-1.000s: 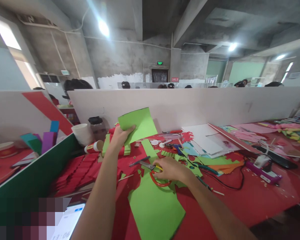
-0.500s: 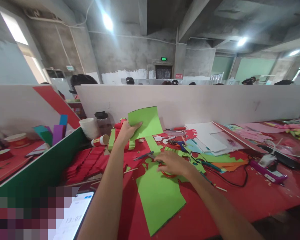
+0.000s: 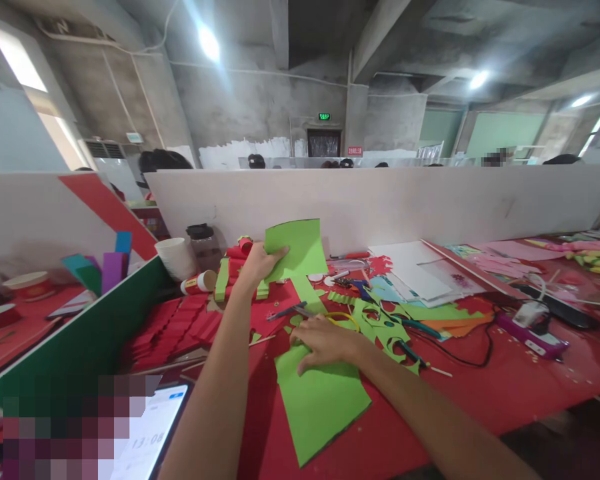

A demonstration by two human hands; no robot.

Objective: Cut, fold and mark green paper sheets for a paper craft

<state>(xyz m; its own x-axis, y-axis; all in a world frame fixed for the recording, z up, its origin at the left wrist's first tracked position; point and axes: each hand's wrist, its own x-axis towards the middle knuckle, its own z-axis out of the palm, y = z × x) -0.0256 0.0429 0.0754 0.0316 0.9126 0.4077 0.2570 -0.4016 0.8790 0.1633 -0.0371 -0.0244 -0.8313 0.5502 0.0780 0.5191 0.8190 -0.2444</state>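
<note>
My left hand [image 3: 263,261] pinches the left edge of a bright green sheet [image 3: 300,250] and holds it up off the table. Below, my right hand [image 3: 323,341] rests over the upper part of a second green sheet [image 3: 325,407], which lies flat near the front edge. Its fingers are bent and its thumb is apart from them; nothing shows in its grasp. Just beyond it lie scissors [image 3: 349,319] with yellow handles, partly covered by the hand. A narrow green strip [image 3: 307,293] lies between the two sheets.
Stacked red folded pieces [image 3: 167,333] lie at left beside a green divider [image 3: 85,347] and a phone [image 3: 153,433]. Green offcuts [image 3: 380,320], teal-handled scissors [image 3: 420,328], white sheets [image 3: 415,270] and a purple power strip [image 3: 533,337] are on the right. A white partition [image 3: 380,203] stands behind.
My right hand has moved slightly left and down off the scissors' handles onto the flat green sheet. The raised sheet in my left hand has shifted a little right in view.
</note>
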